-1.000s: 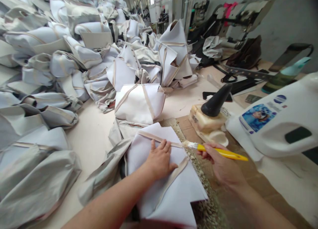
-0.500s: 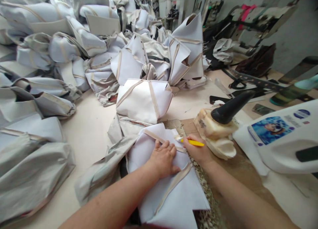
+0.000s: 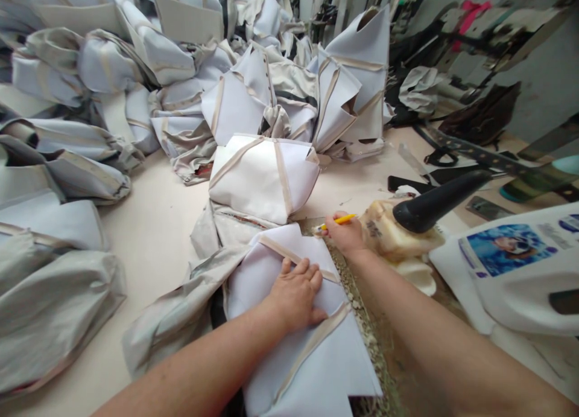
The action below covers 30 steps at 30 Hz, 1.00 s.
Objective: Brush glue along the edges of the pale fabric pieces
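White fabric piece lies on the counter under your left hand, pressed flat, fingers spread. Your right hand is clamped on a yellow brush just beyond the piece's far edge, beside the glue pot.

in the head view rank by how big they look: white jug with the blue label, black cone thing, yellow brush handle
1. white jug, though nearness to the camera inflates it
2. black cone
3. yellow brush handle, mostly hidden in the right hand

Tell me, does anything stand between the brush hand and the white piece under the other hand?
Nothing visible does. The right hand with the yellow brush is at the far edge of the white piece that the left hand presses.
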### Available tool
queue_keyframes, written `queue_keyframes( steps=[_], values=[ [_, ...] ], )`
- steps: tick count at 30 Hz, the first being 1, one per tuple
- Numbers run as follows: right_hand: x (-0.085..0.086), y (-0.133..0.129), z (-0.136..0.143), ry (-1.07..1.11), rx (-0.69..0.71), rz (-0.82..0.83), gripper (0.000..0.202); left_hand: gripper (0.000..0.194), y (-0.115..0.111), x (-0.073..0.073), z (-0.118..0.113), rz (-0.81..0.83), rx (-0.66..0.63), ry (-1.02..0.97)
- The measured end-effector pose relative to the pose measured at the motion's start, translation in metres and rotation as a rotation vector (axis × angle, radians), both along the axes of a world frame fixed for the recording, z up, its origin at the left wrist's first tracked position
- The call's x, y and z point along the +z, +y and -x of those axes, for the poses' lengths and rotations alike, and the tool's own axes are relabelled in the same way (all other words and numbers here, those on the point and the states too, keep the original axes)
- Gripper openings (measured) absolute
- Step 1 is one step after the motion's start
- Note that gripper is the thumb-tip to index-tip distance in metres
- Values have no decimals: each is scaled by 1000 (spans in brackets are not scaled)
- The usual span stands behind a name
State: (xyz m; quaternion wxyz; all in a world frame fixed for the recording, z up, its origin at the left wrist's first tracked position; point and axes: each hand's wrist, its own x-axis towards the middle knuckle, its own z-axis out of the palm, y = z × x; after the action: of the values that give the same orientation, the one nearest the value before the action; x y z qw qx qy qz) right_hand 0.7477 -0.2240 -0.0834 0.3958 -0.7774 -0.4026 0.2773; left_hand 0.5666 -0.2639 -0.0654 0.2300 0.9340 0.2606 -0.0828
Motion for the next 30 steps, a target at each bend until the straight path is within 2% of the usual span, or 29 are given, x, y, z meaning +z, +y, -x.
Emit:
queue_keyframes(
  steps=[1, 3, 8, 10, 12, 16, 18, 23, 28, 30],
  values=[
    [0, 0, 2, -9, 4, 1, 22, 71, 0, 0, 0, -3, -3, 1],
    [3, -17, 5, -28, 32, 17, 21, 69, 0, -1, 0, -4, -3, 6],
    [23, -99, 5, -29, 137, 103, 25, 69, -2, -5, 1, -9, 1, -19],
    [28, -117, 2, -11, 147, 117, 28, 70, -3, -8, 1, -22, 5, -29],
    [28, -121, -2, -15, 158, 85, 28, 70, -3, -10, 1, -34, 5, -27],
    [18, -107, -10, -65, 254, 20, 28, 71, -4, -10, 1, -50, -3, -1],
    [15, -105, -13, -105, 238, 12, 30, 71, -3, -9, 1, -48, -4, 1],
    [18, -114, -13, -129, 274, 35, 33, 68, -3, -9, 1, -27, -1, -25],
    [17, -109, -5, -104, 167, 16, 31, 67, -4, -12, 1, -60, -13, -21],
    [16, -112, 1, -70, 173, 43, 31, 66, -4, -13, 1, -79, -13, -14]
  ],
)
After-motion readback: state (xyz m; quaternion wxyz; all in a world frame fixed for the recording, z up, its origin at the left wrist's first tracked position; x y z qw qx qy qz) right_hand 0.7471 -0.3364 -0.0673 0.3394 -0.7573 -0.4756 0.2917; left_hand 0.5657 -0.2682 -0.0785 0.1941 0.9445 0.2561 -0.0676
